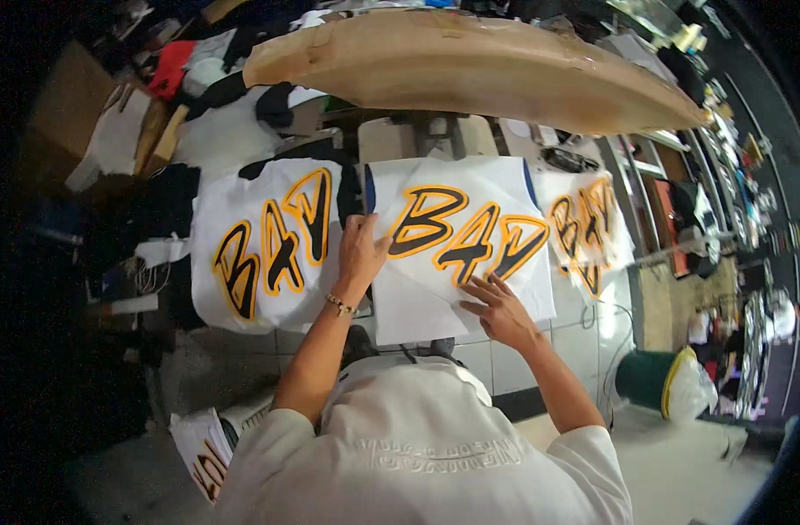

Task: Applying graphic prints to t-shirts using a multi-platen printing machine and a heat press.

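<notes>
In front of me a white sheet point(417, 297) with large black, orange-edged lettering lies over a white garment with dark blue trim point(370, 188). My left hand point(362, 251) rests at the sheet's left edge, its fingers bent and the thumb apart from them on the sheet. On its lower right part lies my right hand point(502, 315), fingers spread below the lettering. To the left is a white shirt point(216, 197) with matching lettering. At the right, another printed white sheet point(583, 188) hangs partly over an edge.
A long brown paper-covered panel point(470, 66) spans the far side. Cloth piles point(212, 61) fill the far left. A green bin point(642, 379) with a plastic liner stands on the floor at right. Printed white cloth point(201, 446) sits at lower left.
</notes>
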A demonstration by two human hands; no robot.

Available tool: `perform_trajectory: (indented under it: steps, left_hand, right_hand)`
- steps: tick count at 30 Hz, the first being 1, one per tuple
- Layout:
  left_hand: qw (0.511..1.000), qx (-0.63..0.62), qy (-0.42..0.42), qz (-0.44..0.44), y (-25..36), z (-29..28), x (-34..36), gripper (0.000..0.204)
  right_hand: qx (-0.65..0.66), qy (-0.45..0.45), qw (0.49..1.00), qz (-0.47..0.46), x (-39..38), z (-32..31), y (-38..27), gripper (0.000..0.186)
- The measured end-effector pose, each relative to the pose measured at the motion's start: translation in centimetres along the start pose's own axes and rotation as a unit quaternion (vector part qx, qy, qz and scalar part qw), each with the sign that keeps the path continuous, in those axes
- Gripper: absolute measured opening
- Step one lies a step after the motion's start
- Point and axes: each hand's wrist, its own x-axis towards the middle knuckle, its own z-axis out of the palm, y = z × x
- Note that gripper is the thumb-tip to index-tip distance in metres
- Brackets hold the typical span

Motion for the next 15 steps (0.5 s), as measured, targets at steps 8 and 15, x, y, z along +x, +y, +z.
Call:
perform_trajectory:
  steps: [8,15]
  left_hand:
    - [0.98,-0.05,0.028,-0.189,1.9,-1.8,-6.8,0.033]
    - [0.993,-0.005,0.073,-0.087,5.7,0.0,-7.5,0.038]
  right_hand:
    - [0.008,0.086,0.996,-0.025,-2.4,-0.3,5.5,0.055]
    - [0.051,0.132,0.988,0.054,-3.7,-1.4,9.7,0.034]
